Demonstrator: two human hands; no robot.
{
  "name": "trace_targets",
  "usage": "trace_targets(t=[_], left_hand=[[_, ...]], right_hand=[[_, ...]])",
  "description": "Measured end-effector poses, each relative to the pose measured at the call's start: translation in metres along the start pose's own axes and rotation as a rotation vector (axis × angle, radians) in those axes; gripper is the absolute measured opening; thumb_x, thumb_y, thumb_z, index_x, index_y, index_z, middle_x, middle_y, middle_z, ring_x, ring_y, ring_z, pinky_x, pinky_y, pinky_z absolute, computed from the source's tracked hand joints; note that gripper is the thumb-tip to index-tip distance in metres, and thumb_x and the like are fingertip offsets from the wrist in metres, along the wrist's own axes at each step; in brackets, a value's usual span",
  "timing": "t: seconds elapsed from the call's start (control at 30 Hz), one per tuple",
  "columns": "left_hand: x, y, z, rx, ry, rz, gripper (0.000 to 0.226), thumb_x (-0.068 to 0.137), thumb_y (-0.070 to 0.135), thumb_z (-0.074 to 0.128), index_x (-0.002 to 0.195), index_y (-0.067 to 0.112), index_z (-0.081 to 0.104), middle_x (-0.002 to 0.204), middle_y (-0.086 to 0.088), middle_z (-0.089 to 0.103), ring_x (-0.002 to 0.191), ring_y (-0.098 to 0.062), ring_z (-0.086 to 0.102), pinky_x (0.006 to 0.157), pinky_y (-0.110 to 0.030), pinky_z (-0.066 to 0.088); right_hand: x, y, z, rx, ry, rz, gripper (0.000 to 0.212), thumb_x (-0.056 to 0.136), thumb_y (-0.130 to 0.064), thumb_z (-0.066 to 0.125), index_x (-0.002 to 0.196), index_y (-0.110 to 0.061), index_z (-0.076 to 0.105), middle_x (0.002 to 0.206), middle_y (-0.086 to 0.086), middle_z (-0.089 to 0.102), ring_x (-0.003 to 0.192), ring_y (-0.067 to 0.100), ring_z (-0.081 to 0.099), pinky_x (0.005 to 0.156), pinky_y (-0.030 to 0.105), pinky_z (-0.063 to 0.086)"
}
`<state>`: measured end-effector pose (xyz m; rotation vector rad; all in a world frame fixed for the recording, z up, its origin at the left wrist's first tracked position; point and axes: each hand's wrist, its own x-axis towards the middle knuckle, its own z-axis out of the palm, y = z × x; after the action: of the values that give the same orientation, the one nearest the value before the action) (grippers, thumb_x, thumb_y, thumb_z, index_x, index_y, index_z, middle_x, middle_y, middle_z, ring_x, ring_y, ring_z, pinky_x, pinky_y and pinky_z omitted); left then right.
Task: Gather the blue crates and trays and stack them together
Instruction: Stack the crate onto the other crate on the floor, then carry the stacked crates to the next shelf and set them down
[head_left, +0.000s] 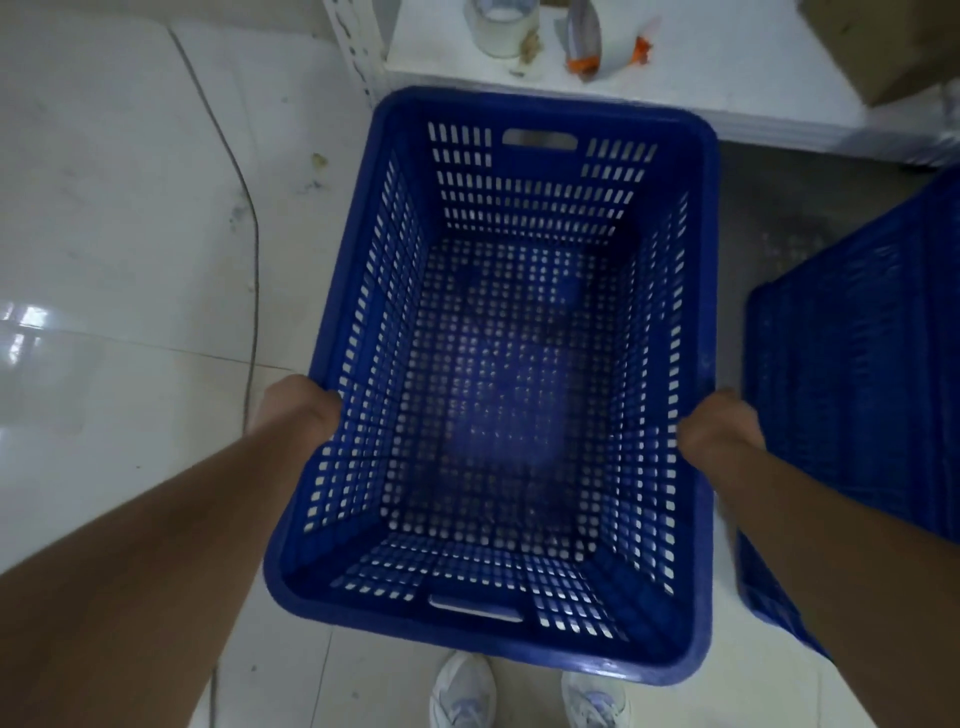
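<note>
A deep blue perforated crate (701, 332) fills the middle of the head view, open side up and empty, held above the floor in front of me. My left hand (298, 410) grips its left long rim and my right hand (719, 428) grips its right long rim, fingers curled under the edges. Handle slots show in both short walls. At the right edge stands another blue crate or stack of trays (852, 405), its slatted side facing me, partly cut off by the frame.
A white shelf (701, 73) lies just beyond the crate, carrying tape rolls (498, 26), an orange-tipped tool (587, 47) and a cardboard box (893, 47). A thin cable (254, 244) runs across the pale tiled floor at left. My white shoes (462, 691) show below.
</note>
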<state>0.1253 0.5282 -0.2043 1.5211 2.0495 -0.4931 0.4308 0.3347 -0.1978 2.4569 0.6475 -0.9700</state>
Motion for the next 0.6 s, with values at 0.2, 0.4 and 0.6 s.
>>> trace_targets(t=[0.2, 0.4, 0.6], left_hand=[[-0.03, -0.004, -0.025, 0.104, 0.014, 0.118, 0.04, 0.092, 0.037, 0.051, 0.104, 0.001, 0.064, 0.073, -0.006, 0.052, 0.063, -0.022, 0.051, 0.062, -0.03, 0.044], [-0.076, 0.001, -0.092, 0.198, -0.034, 0.259, 0.032, 0.089, 0.043, 0.055, 0.082, 0.012, 0.054, 0.068, 0.001, 0.047, 0.076, -0.023, 0.057, 0.072, -0.032, 0.053], [-0.157, -0.019, -0.164, 0.197, -0.05, 0.312, 0.027, 0.084, 0.041, 0.06, 0.073, 0.018, 0.053, 0.07, 0.004, 0.053, 0.069, -0.016, 0.059, 0.068, -0.029, 0.054]], right_hand=[[-0.025, 0.031, -0.027, 0.173, 0.086, 0.048, 0.033, 0.092, -0.008, 0.047, 0.12, 0.009, 0.054, 0.124, 0.026, 0.057, 0.116, 0.038, 0.054, 0.093, 0.041, 0.045], [-0.064, 0.059, -0.08, 0.207, 0.045, 0.153, 0.041, 0.099, -0.018, 0.04, 0.138, -0.005, 0.039, 0.142, 0.009, 0.044, 0.129, 0.019, 0.046, 0.103, 0.028, 0.044], [-0.165, 0.088, -0.14, 0.185, -0.039, 0.133, 0.047, 0.097, -0.022, 0.048, 0.141, -0.005, 0.038, 0.147, 0.012, 0.039, 0.117, 0.016, 0.051, 0.096, 0.011, 0.044]])
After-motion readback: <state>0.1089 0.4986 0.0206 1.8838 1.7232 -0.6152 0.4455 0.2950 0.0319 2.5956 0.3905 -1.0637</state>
